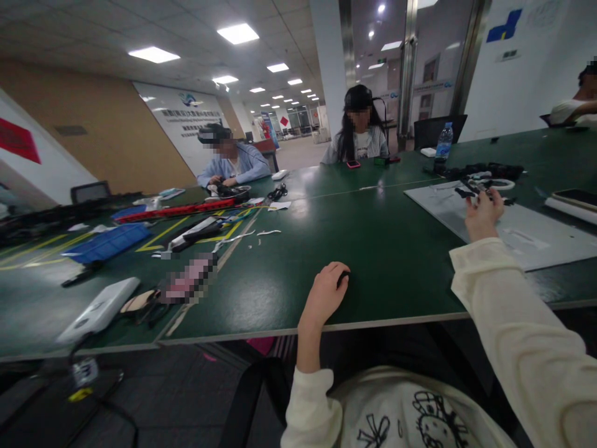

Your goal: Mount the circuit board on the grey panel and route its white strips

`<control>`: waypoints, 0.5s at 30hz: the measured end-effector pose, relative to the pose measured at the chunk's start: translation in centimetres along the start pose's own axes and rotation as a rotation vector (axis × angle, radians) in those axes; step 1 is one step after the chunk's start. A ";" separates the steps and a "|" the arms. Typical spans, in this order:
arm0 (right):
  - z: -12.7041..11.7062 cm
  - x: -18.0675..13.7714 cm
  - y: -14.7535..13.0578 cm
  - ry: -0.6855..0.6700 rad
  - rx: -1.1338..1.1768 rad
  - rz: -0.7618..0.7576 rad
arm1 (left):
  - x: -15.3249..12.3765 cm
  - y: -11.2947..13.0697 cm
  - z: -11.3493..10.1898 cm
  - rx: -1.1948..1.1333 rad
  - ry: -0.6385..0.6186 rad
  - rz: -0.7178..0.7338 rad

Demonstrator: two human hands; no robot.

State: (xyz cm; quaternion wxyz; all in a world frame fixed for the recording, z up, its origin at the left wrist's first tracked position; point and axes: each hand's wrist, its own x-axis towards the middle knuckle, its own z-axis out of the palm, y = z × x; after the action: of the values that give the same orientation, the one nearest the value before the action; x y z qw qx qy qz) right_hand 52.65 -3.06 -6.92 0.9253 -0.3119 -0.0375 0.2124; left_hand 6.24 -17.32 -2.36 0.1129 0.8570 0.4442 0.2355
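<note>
My left hand (325,291) rests on the green table (280,274) near its front edge. Its fingers are curled round a small black object (344,276), most of which is hidden by the hand. Farther off to the right, my right hand (485,214) is over a white board (536,236). Its fingers are drawn together at a small black piece (464,191), too small to name. Just beyond lie a white ring-shaped item (501,184) and a row of black parts (489,170).
Across the table sit two people, one in a blue top (254,163), one in a black cap (358,98). A water bottle (444,142) stands at the back right. Leftward lie a blue tray (107,244), a white power bank (100,309) and a pink phone (189,278).
</note>
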 end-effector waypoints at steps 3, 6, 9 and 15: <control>0.6 -0.3 -0.7 -0.046 0.068 0.000 | -0.1 0.1 -0.1 -0.009 0.001 0.006; 1.3 -0.6 -1.5 -0.094 0.124 0.007 | -0.1 0.1 -0.1 -0.012 -0.002 0.008; 1.5 -1.0 -2.0 -0.135 0.152 0.015 | 0.0 0.0 -0.1 -0.010 -0.006 0.007; 1.4 -1.7 -1.5 -0.154 0.115 0.034 | 0.0 0.2 -0.3 -0.001 -0.021 0.001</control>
State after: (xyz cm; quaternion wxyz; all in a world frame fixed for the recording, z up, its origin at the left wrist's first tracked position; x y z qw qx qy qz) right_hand 51.42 -4.07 -4.82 0.9323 -0.2418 -0.0912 0.2531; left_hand 6.20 -17.44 -2.08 0.1180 0.8596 0.4425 0.2266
